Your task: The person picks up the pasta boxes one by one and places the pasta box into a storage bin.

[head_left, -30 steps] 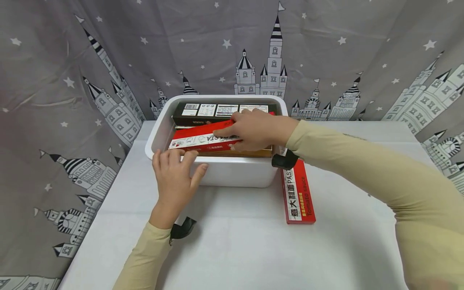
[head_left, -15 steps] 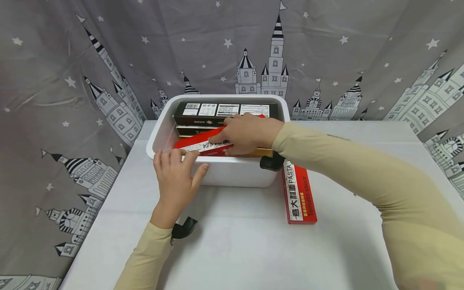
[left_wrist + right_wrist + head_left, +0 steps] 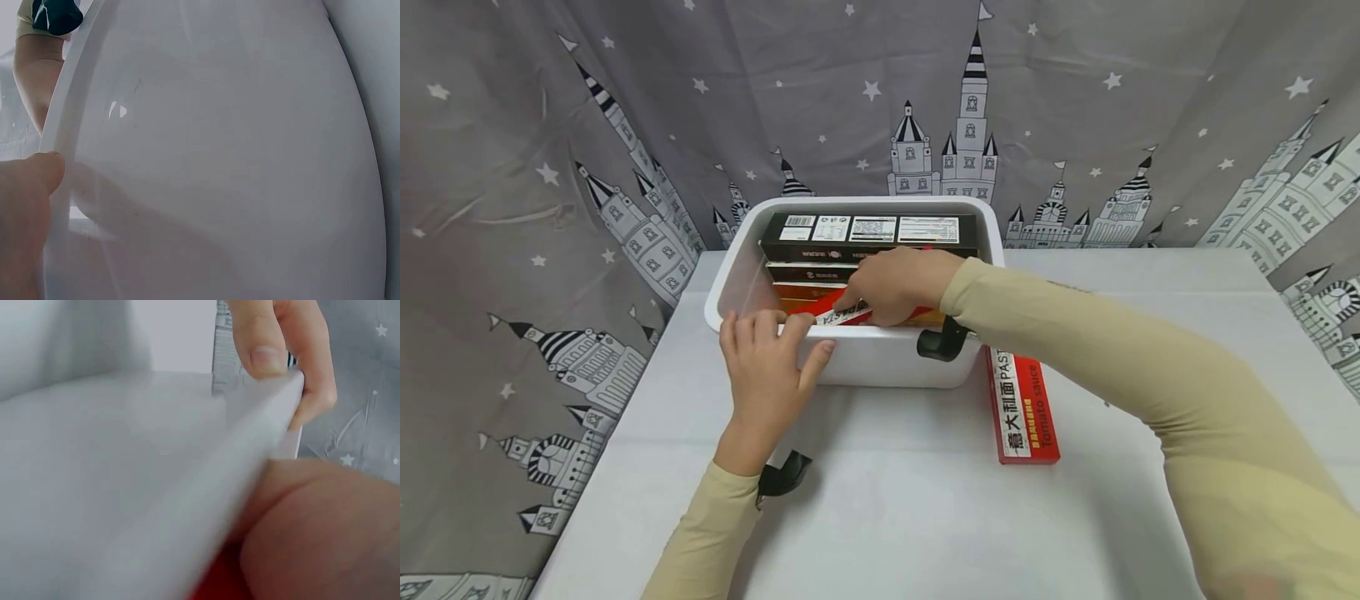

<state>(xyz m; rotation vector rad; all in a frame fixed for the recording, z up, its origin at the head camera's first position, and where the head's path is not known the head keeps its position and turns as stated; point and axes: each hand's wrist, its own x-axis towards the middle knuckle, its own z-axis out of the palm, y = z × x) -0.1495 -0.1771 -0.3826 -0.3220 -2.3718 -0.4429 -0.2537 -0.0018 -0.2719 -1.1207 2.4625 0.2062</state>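
Note:
My left hand (image 3: 763, 379) grips the near rim of a white plastic bin (image 3: 887, 358), fingers over the edge and thumb outside. In the left wrist view, the thumb (image 3: 51, 169) lies on that rim beside the bin's glossy wall (image 3: 219, 125). My right hand (image 3: 895, 283) reaches down into the bin and holds a red pasta box (image 3: 824, 306), tilted and partly hidden by the hand and the front wall. The right wrist view has the bin's rim blurred across it, with a patch of red (image 3: 222, 581) below the right hand (image 3: 325, 531).
Inside the bin stand black boxes (image 3: 868, 233) at the back and orange-brown boxes (image 3: 793, 292) before them. Another red pasta box (image 3: 1026, 412) lies on the white table (image 3: 925, 517), right of the bin. A grey curtain (image 3: 812, 67) with castle prints hangs behind.
My right hand has moved left, toward me and deeper into the bin, taking the pasta box down behind the front wall. More of the other boxes shows. My left hand keeps its place.

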